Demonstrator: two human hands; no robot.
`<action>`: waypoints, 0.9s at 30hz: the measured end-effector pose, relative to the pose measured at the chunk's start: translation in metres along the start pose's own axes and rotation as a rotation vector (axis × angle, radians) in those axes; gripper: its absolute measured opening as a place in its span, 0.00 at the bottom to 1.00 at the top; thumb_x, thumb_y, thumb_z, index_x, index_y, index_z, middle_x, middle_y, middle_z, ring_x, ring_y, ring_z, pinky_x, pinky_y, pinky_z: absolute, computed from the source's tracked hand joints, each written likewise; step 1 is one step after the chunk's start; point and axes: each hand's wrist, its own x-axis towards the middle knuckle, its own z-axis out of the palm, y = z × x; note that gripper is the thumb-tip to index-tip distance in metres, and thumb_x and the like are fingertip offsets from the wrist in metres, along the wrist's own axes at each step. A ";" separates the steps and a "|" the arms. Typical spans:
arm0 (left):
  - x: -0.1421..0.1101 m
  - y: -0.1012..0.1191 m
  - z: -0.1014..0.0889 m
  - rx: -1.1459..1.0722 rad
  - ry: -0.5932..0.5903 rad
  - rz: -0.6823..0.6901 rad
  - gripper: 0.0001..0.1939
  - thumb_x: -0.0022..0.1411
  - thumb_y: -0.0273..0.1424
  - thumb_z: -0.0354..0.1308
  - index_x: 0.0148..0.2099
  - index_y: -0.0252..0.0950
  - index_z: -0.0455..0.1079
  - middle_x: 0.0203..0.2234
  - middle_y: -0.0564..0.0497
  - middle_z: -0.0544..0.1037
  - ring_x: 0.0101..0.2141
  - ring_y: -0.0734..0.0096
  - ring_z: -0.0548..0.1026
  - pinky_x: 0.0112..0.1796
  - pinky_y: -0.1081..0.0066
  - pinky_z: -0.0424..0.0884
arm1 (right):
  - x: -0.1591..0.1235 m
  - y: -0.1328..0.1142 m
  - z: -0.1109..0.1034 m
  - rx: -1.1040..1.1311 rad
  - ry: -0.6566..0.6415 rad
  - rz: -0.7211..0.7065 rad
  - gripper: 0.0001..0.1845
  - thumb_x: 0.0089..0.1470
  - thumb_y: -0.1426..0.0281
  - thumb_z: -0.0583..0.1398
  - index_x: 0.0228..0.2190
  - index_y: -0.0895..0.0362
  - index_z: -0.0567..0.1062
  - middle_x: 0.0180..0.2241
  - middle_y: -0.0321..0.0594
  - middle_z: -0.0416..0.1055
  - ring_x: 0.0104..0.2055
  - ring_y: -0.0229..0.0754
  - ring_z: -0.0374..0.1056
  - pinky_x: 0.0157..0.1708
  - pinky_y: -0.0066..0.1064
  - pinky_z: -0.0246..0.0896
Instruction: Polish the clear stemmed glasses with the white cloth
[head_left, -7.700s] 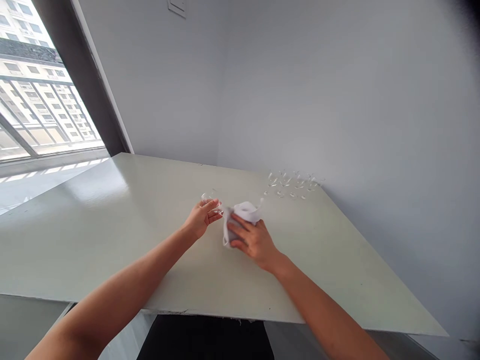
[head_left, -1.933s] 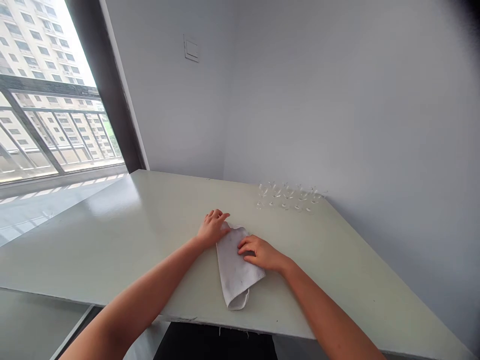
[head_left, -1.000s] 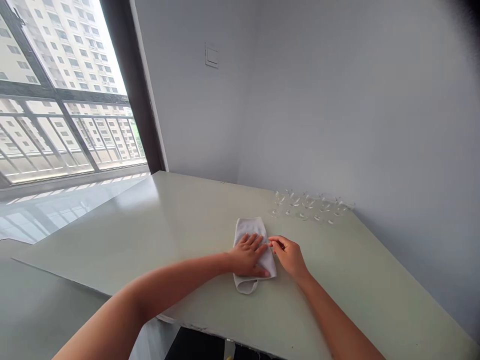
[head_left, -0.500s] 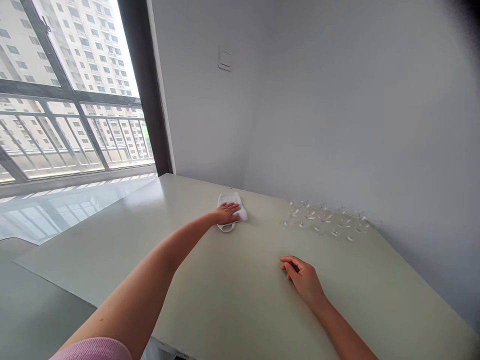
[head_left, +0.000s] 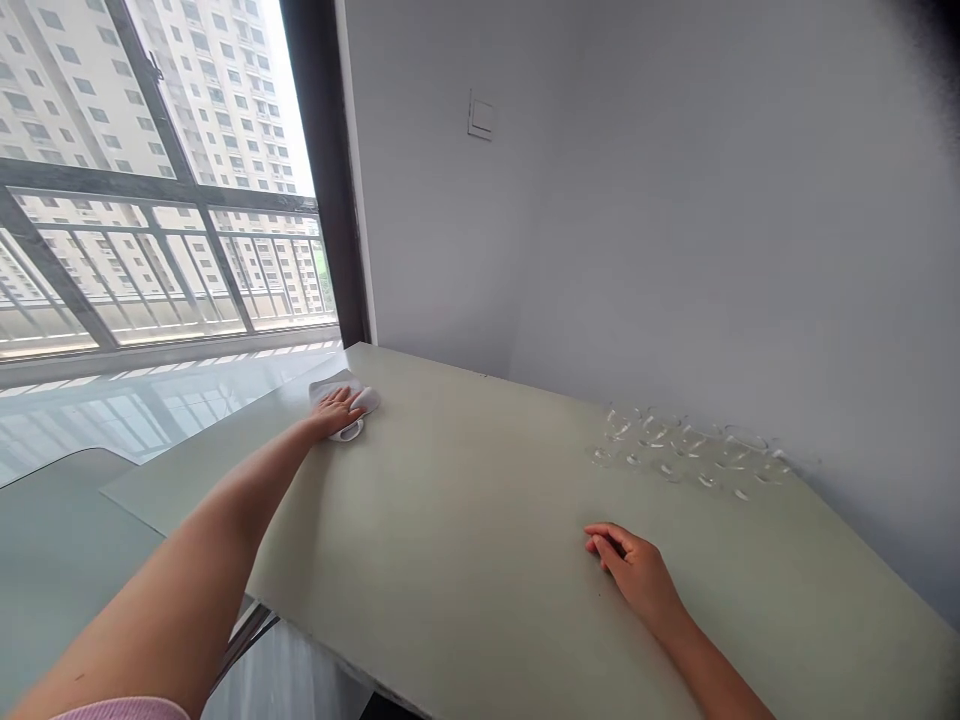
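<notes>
My left hand [head_left: 335,411] flat on white cloth [head_left: 352,404] near table [head_left: 465,520] far left corner. Right hand [head_left: 637,575] loosely curled on surface, near right edge. Small glasses [head_left: 686,450] along back edge.

Clear glasses [head_left: 686,450] by the wall, wall switch [head_left: 481,118], window railing [head_left: 150,250]

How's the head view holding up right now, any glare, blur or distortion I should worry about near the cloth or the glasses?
Head view: window daylight is overexposed and throws glare across the table near the left hand on the white cloth; the clear glasses read as faint glints against the grey wall; wide-angle bending at the edges, dark vignette top right; right hand sharp.
</notes>
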 end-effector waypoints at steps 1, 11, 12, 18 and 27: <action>-0.009 -0.014 -0.004 0.018 0.004 -0.050 0.28 0.56 0.43 0.47 0.57 0.36 0.56 0.59 0.42 0.50 0.59 0.55 0.45 0.54 0.61 0.42 | 0.000 0.000 0.000 -0.006 -0.003 0.001 0.14 0.48 0.61 0.52 0.32 0.54 0.73 0.28 0.38 0.72 0.24 0.39 0.64 0.25 0.31 0.60; -0.112 -0.107 -0.033 0.164 -0.001 -0.355 0.30 0.61 0.46 0.38 0.60 0.33 0.51 0.61 0.39 0.43 0.58 0.45 0.39 0.51 0.49 0.38 | -0.004 -0.005 0.000 -0.104 -0.025 -0.089 0.16 0.48 0.63 0.50 0.33 0.56 0.73 0.29 0.39 0.73 0.24 0.38 0.65 0.26 0.30 0.61; -0.120 -0.109 -0.034 0.177 -0.003 -0.360 0.30 0.62 0.46 0.37 0.60 0.33 0.51 0.61 0.40 0.42 0.58 0.46 0.39 0.51 0.49 0.38 | -0.004 -0.005 0.000 -0.112 -0.026 -0.097 0.16 0.48 0.63 0.50 0.33 0.56 0.74 0.29 0.39 0.73 0.25 0.39 0.65 0.27 0.30 0.61; -0.149 -0.109 -0.026 0.249 -0.035 -0.307 0.31 0.61 0.47 0.37 0.61 0.34 0.47 0.61 0.40 0.41 0.59 0.48 0.39 0.53 0.55 0.39 | -0.003 -0.004 -0.001 -0.136 -0.028 -0.150 0.16 0.47 0.64 0.50 0.31 0.56 0.74 0.27 0.39 0.73 0.26 0.39 0.67 0.29 0.30 0.62; -0.166 -0.081 0.003 0.293 -0.063 -0.087 0.33 0.59 0.49 0.38 0.62 0.39 0.45 0.62 0.44 0.40 0.60 0.53 0.36 0.54 0.58 0.39 | -0.002 -0.004 0.000 -0.164 -0.044 -0.185 0.16 0.47 0.64 0.50 0.32 0.55 0.74 0.28 0.37 0.72 0.26 0.38 0.66 0.29 0.30 0.61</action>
